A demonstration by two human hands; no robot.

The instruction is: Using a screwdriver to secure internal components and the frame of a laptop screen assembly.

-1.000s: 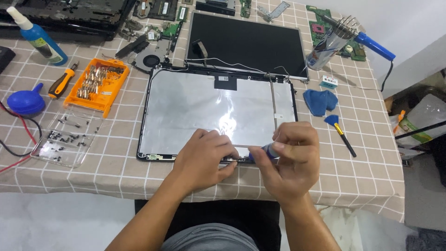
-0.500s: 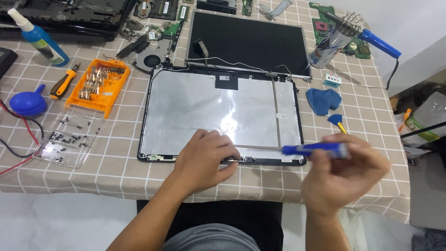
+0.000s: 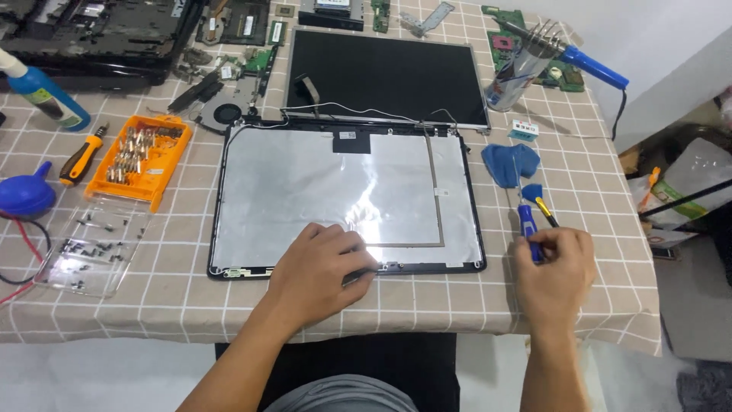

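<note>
Silver-lined lid panel (image 3: 335,191): one, flat on tabletop (image 3: 191,305)
left hand (image 3: 316,271): pressing its lower edge, holding nothing
right hand (image 3: 553,267): clamped on one blue screwdriver (image 3: 526,225)
Blue picks (image 3: 509,162): two-ish

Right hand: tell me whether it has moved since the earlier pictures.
Yes. The right hand, holding the blue screwdriver, has moved rightward, off the lid panel's lower edge to the tablecloth beside the panel's right side.
</note>
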